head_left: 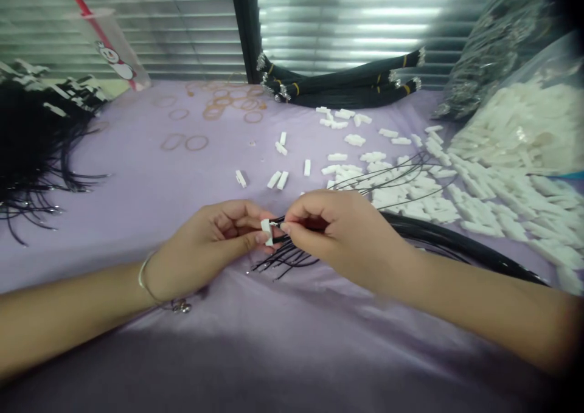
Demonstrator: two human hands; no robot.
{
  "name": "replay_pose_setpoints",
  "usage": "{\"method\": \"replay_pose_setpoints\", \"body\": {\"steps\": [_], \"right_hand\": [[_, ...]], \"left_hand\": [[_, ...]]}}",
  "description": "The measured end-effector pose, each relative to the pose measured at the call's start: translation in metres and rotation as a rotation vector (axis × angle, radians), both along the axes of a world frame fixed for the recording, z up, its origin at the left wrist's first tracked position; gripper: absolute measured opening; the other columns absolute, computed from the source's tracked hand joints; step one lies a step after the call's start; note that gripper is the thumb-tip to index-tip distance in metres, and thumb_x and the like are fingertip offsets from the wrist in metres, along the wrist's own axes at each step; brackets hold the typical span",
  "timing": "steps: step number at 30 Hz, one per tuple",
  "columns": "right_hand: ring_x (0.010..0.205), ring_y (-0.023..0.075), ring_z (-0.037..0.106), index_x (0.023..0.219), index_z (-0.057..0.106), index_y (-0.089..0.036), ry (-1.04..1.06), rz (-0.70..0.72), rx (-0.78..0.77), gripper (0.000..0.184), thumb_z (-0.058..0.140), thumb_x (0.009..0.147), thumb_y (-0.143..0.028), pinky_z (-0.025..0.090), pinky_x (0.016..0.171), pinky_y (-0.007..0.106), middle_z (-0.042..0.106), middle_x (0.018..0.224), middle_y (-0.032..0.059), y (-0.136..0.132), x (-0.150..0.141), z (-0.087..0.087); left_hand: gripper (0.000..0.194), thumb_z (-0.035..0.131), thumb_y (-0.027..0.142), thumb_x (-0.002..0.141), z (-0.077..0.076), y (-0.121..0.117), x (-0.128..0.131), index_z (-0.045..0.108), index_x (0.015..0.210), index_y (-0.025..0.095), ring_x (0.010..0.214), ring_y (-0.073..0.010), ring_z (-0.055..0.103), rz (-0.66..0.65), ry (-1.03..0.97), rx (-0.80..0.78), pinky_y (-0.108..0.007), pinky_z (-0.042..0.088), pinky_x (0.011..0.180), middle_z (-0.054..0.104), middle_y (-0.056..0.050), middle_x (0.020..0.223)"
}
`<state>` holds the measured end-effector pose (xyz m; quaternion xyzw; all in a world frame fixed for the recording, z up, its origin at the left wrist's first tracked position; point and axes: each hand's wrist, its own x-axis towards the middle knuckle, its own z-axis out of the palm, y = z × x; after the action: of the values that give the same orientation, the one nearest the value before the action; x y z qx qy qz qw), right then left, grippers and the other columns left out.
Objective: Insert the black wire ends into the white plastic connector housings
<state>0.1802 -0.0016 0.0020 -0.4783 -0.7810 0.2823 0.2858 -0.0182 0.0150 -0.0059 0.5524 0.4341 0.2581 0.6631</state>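
Observation:
Between the thumb and fingers of my left hand (223, 233) is a small white plastic connector housing (267, 233). Black wire runs from its right side toward my other hand. My right hand (331, 224) pinches a thin black wire (276, 222) with a metal terminal at its tip, right at the housing's edge; whether the tip has entered it I cannot tell. Below my fingers a fan of loose black wires (292, 261) with bare metal tips spreads over the purple cloth. Their thick bundle (438, 233) passes behind my right wrist.
White housings (401, 188) lie heaped at right, beside a clear bag (533, 127) of more. Tied black wire bundles (342, 84) rest along the window blinds. Rubber bands (223, 103) are scattered at the back. A dark wire pile (31, 139) and a plastic cup (114, 51) stand left.

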Motion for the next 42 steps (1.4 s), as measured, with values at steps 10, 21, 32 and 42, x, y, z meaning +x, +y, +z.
{"method": "replay_pose_setpoints", "body": {"steps": [10,21,32,42], "right_hand": [[0.053,0.0047,0.049,0.063,0.063,-0.016,-0.018,-0.038,0.084,0.013,0.062,0.075,-0.011,0.034,0.051,0.018,0.059,0.057,-0.0059,-0.0033,-0.0008,-0.0029],[0.055,0.0070,0.050,0.067,0.063,-0.018,-0.018,-0.004,0.037,0.017,0.059,0.083,-0.016,0.034,0.053,0.020,0.059,0.060,-0.0055,-0.0042,0.0003,-0.0027],[0.061,0.0072,0.049,0.069,0.061,-0.016,-0.076,0.004,0.088,0.016,0.058,0.084,-0.015,0.033,0.057,0.020,0.058,0.064,-0.0040,-0.0047,-0.0002,-0.0069],[0.064,0.0077,0.051,0.071,0.064,-0.015,-0.113,0.027,0.117,0.016,0.057,0.086,-0.015,0.034,0.059,0.021,0.060,0.066,-0.0032,-0.0047,0.0008,-0.0074]], "left_hand": [[0.010,0.069,0.013,0.079,0.0010,-0.0019,0.0019,0.072,0.086,0.020,0.071,-0.0083,0.069,-0.028,0.016,-0.017,-0.013,0.055,0.070,0.074,0.003,0.077],[0.010,0.070,0.015,0.079,0.0017,-0.0007,0.0004,0.073,0.086,0.022,0.072,-0.0101,0.070,-0.030,0.024,-0.040,-0.014,0.057,0.070,0.075,0.003,0.079],[0.019,0.065,0.007,0.080,0.0041,-0.0011,0.0043,0.074,0.086,0.022,0.068,-0.0079,0.070,-0.042,-0.002,-0.042,-0.011,0.056,0.067,0.075,0.003,0.075],[0.017,0.064,0.007,0.081,0.0019,-0.0016,0.0023,0.073,0.088,0.020,0.070,-0.0071,0.069,-0.060,0.003,-0.018,-0.010,0.055,0.068,0.076,0.004,0.077]]}}
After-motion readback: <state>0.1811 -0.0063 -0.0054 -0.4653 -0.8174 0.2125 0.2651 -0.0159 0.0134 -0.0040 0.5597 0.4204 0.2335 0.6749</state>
